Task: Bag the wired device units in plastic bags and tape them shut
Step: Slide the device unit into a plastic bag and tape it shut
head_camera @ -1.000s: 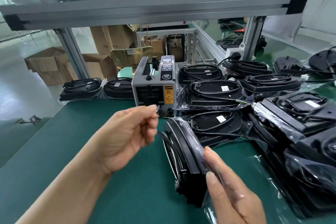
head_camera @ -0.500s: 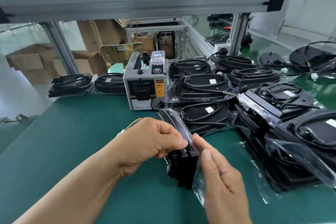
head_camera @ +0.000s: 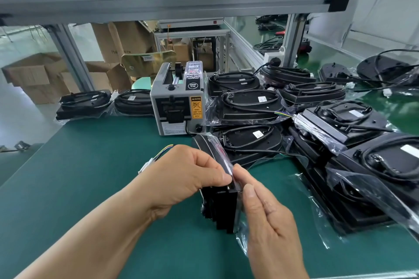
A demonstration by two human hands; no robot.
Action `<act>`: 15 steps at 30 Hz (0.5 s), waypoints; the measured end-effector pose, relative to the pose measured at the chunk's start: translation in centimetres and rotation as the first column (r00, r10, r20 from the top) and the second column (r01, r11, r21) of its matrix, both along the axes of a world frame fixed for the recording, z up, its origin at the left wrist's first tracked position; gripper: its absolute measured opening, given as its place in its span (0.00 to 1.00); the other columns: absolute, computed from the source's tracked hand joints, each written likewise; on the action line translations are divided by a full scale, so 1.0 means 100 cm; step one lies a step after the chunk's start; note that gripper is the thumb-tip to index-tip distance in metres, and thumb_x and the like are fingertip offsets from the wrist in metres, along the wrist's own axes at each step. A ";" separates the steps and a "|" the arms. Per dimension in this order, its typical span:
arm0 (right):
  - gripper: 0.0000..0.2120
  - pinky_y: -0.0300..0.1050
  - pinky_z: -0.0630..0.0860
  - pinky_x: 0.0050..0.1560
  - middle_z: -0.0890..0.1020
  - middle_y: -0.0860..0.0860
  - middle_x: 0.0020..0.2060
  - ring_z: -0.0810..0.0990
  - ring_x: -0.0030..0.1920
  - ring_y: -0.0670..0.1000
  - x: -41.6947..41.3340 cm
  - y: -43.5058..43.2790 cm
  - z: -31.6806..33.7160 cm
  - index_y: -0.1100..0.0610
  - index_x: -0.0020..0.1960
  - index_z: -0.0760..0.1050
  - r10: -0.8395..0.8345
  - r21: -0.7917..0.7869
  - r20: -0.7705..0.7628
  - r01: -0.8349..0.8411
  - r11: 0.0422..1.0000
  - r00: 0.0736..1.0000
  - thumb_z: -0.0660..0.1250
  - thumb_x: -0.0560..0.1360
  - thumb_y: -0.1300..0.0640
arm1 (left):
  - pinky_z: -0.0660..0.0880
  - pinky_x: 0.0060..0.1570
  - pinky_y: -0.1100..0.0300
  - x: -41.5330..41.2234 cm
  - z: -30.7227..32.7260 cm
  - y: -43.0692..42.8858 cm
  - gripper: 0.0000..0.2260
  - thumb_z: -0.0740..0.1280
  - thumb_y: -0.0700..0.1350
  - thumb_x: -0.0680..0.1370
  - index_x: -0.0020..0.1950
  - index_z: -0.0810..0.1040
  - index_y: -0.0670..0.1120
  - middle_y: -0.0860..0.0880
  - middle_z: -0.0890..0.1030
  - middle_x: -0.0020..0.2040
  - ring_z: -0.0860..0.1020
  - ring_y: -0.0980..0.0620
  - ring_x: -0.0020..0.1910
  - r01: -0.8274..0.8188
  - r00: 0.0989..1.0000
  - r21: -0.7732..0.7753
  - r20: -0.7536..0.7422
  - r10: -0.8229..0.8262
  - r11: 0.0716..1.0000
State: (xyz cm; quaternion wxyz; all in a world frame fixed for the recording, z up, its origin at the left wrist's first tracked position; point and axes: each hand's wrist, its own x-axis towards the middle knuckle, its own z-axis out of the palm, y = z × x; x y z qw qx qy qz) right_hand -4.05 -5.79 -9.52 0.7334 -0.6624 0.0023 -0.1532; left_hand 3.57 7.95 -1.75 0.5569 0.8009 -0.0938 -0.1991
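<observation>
**Sealing stage, head view.** The wired device unit (head_camera: 221,208) is being stood on its narrow edge on the green mat (head_camera: 79,165), directly before the person and just in front of the tape dispenser (head_camera: 179,102); its long axis is running away from the body toward the dispenser, so that its upper edge is lying between the two hands. The plastic bag (head_camera: 241,233) is being worn over the unit, with loose film trailing at the near right. The left hand (head_camera: 181,179) is being closed in a pinch, thumb and forefinger curled onto the film at the near top corner; whether a strip of tape is being held under the fingertips cannot be told. The right hand (head_camera: 269,222) is being laid flat against the bag on the unit's right face, fingers straight and together, grasping nothing. Coloured wires (head_camera: 165,149) are being left projecting beyond the left hand. By judgement, the bag mouth is being folded for taping; the seam is lying under the left hand, the nearer one, so any smoothing is probably to be made along the top edge, away from the body. Bagged units (head_camera: 249,106) are being stacked at the right.
</observation>
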 end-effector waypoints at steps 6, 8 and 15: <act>0.17 0.41 0.71 0.67 0.83 0.40 0.60 0.78 0.65 0.40 0.000 0.001 0.001 0.45 0.61 0.81 -0.014 -0.001 0.005 0.014 1.000 1.000 0.60 0.76 0.50 | 0.66 0.27 0.75 0.001 -0.002 -0.001 0.08 0.77 0.42 0.71 0.32 0.83 0.48 0.56 0.79 0.28 0.72 0.64 0.25 -0.006 0.999 0.028 0.045 0.005 1.000; 0.17 0.41 0.71 0.67 0.83 0.40 0.60 0.78 0.65 0.40 0.000 0.001 0.000 0.46 0.61 0.81 -0.018 0.005 0.006 0.018 1.000 1.000 0.61 0.76 0.50 | 0.66 0.27 0.75 0.000 -0.003 -0.001 0.08 0.76 0.41 0.70 0.32 0.83 0.48 0.56 0.78 0.27 0.71 0.64 0.24 -0.005 0.998 0.021 0.058 0.004 1.000; 0.17 0.37 0.72 0.65 0.83 0.40 0.60 0.78 0.64 0.40 0.001 0.002 0.001 0.47 0.61 0.81 -0.023 0.031 0.017 0.023 0.999 1.000 0.61 0.76 0.50 | 0.69 0.32 0.72 -0.002 -0.008 -0.001 0.08 0.77 0.44 0.70 0.32 0.82 0.48 0.55 0.79 0.29 0.73 0.61 0.29 -0.038 0.993 0.034 0.117 0.034 0.999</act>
